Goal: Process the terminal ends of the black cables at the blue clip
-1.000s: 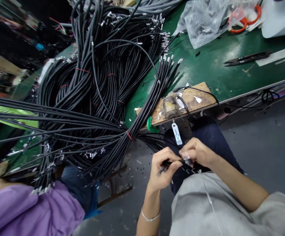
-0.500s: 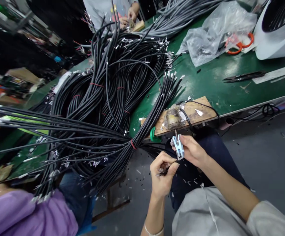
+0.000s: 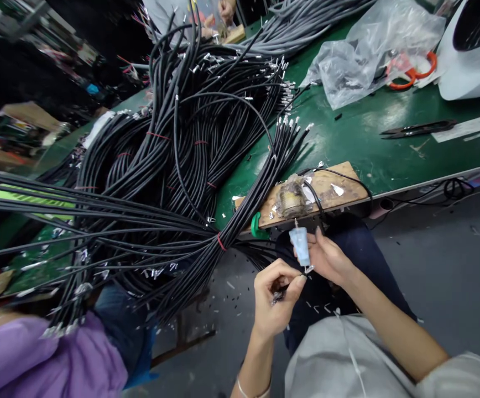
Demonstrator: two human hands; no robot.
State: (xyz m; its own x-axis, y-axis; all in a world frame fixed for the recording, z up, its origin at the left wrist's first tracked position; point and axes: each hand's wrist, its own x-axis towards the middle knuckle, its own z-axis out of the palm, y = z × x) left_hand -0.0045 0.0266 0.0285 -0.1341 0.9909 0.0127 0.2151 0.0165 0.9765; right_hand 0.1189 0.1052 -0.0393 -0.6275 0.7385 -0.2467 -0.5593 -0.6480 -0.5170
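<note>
My left hand (image 3: 279, 293) is closed, pinching the end of a black cable (image 3: 305, 275) between thumb and forefinger. A thin pale strand runs from that end to the tip of a light blue clip (image 3: 300, 246). The clip hangs from the shaft of a small motor (image 3: 293, 199) on a wooden board (image 3: 335, 185), its outline smeared by motion. Beside the clip, my right hand (image 3: 330, 257) is open, thumb raised away from it; some of its fingertips are hidden behind the clip. A silvery crumpled bit sits within my left palm.
Bundles of black cables (image 3: 198, 149) cover the left of the green table (image 3: 364, 149). Orange-handled scissors (image 3: 414, 77), a plastic bag (image 3: 343, 66), snips (image 3: 418, 130) and a white fan (image 3: 468, 72) lie right. A green clamp (image 3: 257, 225) grips the edge. A person in purple (image 3: 49, 354) sits left.
My right thumb has come off the clip and the hand has opened. The clip has changed from a sharp outline to a blurred one. My left hand stays pinched on the cable.
</note>
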